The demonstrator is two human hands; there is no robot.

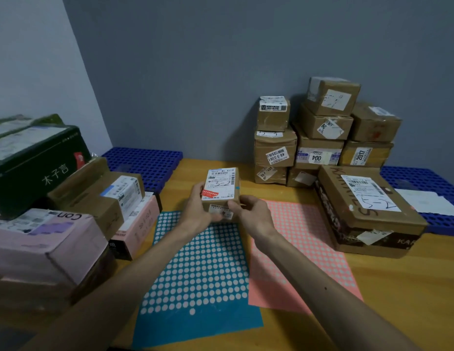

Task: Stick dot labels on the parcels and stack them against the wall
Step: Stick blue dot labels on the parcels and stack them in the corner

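Both hands are engaged on one small parcel [222, 188]. The left hand [196, 207] grips its left side, fingers curled round the near face. The right hand [252, 212] pinches the lower right corner between thumb and fingers. The parcel is held clear of the worktop [398, 287], above the far end of the blue sheet [200, 274], with its shipping label facing up.

A small blue mark [237, 187] sits on the parcel's right edge. It may be a dot label, but it is too small to confirm.

The pink sheet [296, 239] lies just beside the blue one, to the right. On both, most circles show white, which suggests those dots are already used.

Assessment: the labelling of this parcel appears done or nearly so, and the stacking step is in hand. The stack [319, 138] stands against the wall [220, 72], ahead and to the right, well apart from the hands. A larger box [360, 206] lies in front of it.

The next move calls for carrying the parcel forward and right, past the larger box, and setting it flat on a level top. The columns are uneven, so a careless landing could shift them.

A pile [68, 224] of further boxes waits at the left.
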